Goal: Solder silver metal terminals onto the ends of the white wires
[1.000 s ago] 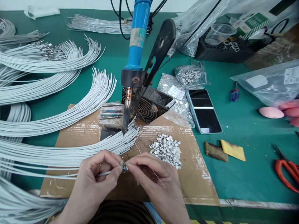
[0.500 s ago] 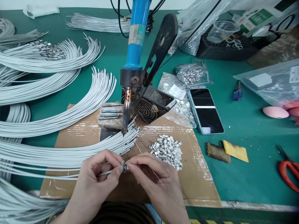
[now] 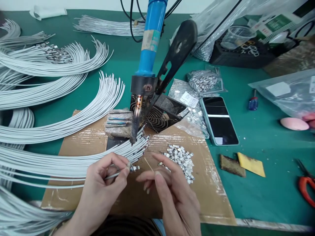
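My left hand [image 3: 105,180] is closed in a pinch on a white cable [image 3: 112,176]. A small metal connector [image 3: 135,168] sticks out past its fingertips at the cable's end. My right hand [image 3: 173,193] is a little to the right, its index finger raised apart from the thumb. A thin solder wire [image 3: 149,165] runs through that hand, its free end pointing up and left. Above both hands a blue soldering iron [image 3: 152,42] is fixed in a black bracket, tip down. Beside the right fingers lies a heap of small metal connectors [image 3: 180,160].
White cable bundles [image 3: 61,160] fill the left side. Behind the iron's tip lie a black fan [image 3: 159,114] and a worn block [image 3: 118,131]. A phone [image 3: 220,121], sponge pads [image 3: 251,164], a screwdriver [image 3: 253,102] and red-handled scissors [image 3: 305,188] are to the right.
My right hand has drawn away from the connector to the right, and its fingers have spread with the solder wire still in it. My left hand keeps its pinch on the cable.
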{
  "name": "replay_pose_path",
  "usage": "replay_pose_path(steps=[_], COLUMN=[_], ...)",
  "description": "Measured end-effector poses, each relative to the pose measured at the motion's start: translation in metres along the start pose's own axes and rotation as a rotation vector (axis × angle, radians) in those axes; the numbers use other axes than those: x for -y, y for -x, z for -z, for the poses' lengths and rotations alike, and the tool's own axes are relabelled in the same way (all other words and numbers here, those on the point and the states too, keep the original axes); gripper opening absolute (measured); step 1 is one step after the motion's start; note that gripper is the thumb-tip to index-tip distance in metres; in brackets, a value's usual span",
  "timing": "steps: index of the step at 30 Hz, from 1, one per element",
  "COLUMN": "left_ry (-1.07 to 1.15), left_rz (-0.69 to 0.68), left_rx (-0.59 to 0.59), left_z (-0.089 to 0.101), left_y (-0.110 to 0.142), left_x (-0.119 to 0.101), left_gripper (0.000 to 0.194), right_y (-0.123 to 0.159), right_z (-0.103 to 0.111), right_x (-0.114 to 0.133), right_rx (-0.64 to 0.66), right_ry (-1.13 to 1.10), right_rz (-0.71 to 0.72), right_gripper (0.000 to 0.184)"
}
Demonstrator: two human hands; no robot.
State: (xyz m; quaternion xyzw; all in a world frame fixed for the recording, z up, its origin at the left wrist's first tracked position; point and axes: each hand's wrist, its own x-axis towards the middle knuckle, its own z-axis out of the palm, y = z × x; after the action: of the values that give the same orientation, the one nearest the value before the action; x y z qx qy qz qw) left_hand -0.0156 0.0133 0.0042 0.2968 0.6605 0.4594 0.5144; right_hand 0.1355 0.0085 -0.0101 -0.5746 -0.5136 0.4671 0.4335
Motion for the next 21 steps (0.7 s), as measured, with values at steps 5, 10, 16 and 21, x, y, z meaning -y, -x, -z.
replay_pose_path(steps=[5, 10, 16, 21], left_ry=[-0.026, -0.002, 0.015, -0.046], left_rz=[-0.031, -0.033, -0.076, -0.105], left_rx=[-0.002, -0.024, -0.047, 0.01], left_z=[0.001, -0.001, -0.002, -0.001], left_y=[-0.004, -0.007, -0.011, -0.017], left_x=[0.0, -0.003, -0.005, -0.006], left_gripper=[0.019, 0.021, 0.02, 0.018], right_y=[-0.003, -0.013, -0.018, -0.02], right_z=[0.002, 0.003, -0.003, -0.007], right_x=[0.001, -0.004, -0.002, 0.0], right_rx=[0.089, 0.105, 0.07, 0.068], right_ry=[0.0, -0.064, -0.045, -0.135], right_rz=[-0.04, 0.127, 0.123, 0.045], right_gripper=[0.023, 0.024, 0.022, 0.022])
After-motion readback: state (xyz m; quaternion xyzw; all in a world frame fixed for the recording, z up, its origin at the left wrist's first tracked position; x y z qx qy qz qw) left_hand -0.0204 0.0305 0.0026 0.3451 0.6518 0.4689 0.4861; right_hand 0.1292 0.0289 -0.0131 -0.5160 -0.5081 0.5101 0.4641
